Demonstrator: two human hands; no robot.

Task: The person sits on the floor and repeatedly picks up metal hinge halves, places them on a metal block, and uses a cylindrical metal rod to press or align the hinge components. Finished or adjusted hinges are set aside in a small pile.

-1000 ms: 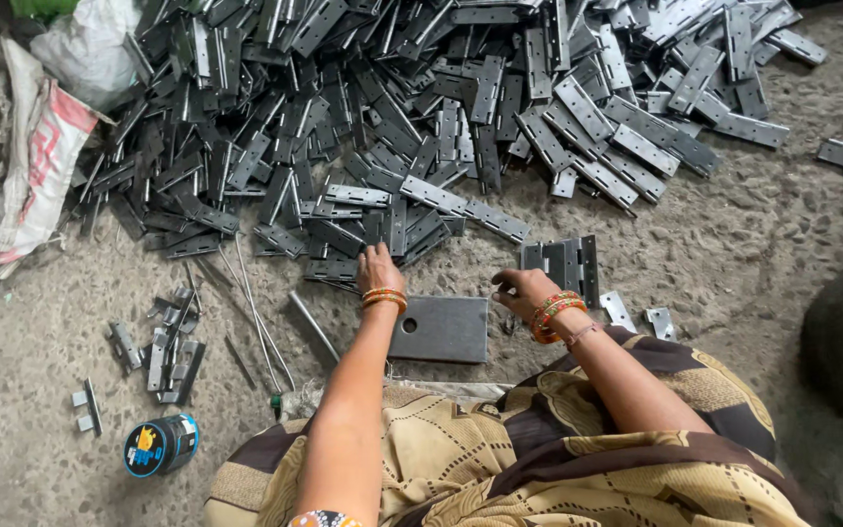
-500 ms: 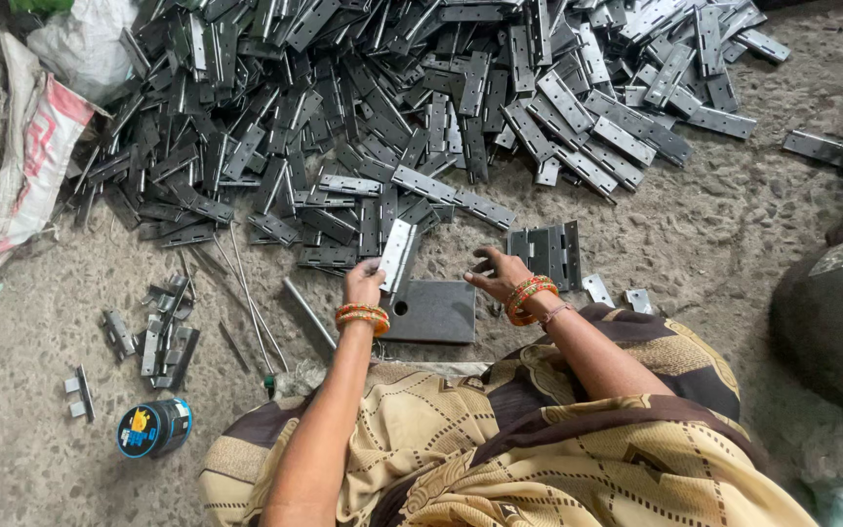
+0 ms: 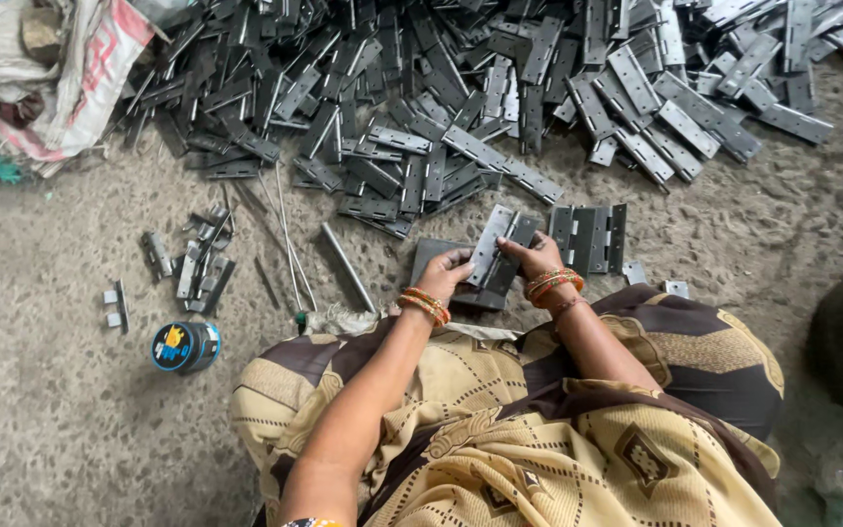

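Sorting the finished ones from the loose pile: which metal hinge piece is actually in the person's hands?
The hinge gripped by left hand and right hand, over the dark plate. All others lie untouched on the floor.

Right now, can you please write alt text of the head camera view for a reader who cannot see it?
A seated person's left hand and right hand hold two grey metal hinge leaves together over a dark metal plate on a concrete floor. A large heap of hinge leaves lies ahead, a small blue tin to the left.
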